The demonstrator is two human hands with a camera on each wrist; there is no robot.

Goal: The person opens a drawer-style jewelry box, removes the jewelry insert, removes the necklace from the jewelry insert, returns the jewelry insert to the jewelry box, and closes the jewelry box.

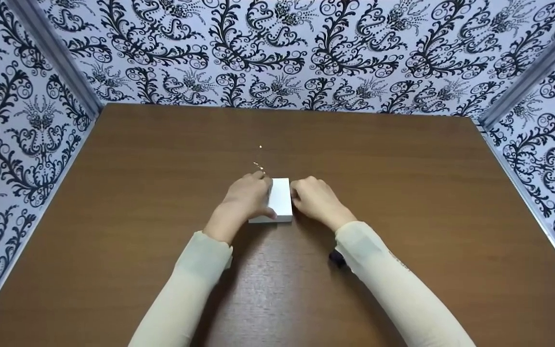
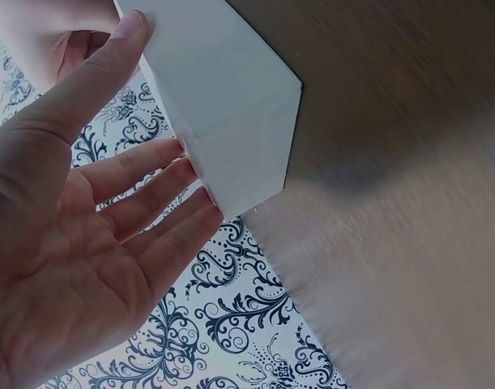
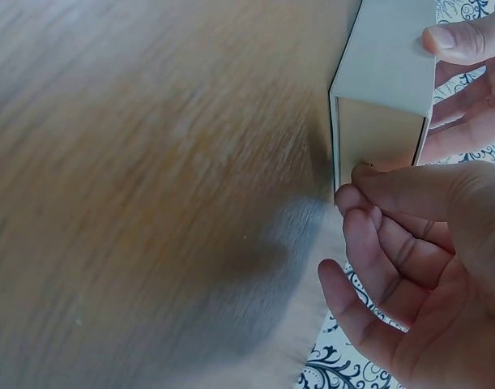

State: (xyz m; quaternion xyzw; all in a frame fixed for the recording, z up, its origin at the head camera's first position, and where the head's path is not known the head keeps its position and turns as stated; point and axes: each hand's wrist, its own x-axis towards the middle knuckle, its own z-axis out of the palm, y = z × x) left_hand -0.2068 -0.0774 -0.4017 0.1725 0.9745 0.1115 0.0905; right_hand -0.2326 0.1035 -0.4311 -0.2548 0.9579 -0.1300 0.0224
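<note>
A small white box (image 1: 281, 197) lies on the table between the two hands. My left hand (image 1: 248, 193) grips it from the left, with the thumb on the near side and the fingers at the far side. In the left wrist view the thumb (image 2: 109, 69) and fingertips hold the box's edges. The right hand (image 1: 318, 200) is at the box's right end. There, in the right wrist view, thumb and forefinger (image 3: 362, 223) pinch together against the recessed end panel (image 3: 378, 134); what lies between their tips is hidden. Thin gold, shiny bits (image 1: 259, 166) lie just beyond the left fingers.
The brown wooden table (image 1: 403, 159) extends around the hands. Black-and-white patterned walls (image 1: 277, 53) rise at the back and both sides. A small black object (image 1: 337, 259) shows beneath the right sleeve (image 1: 383, 270).
</note>
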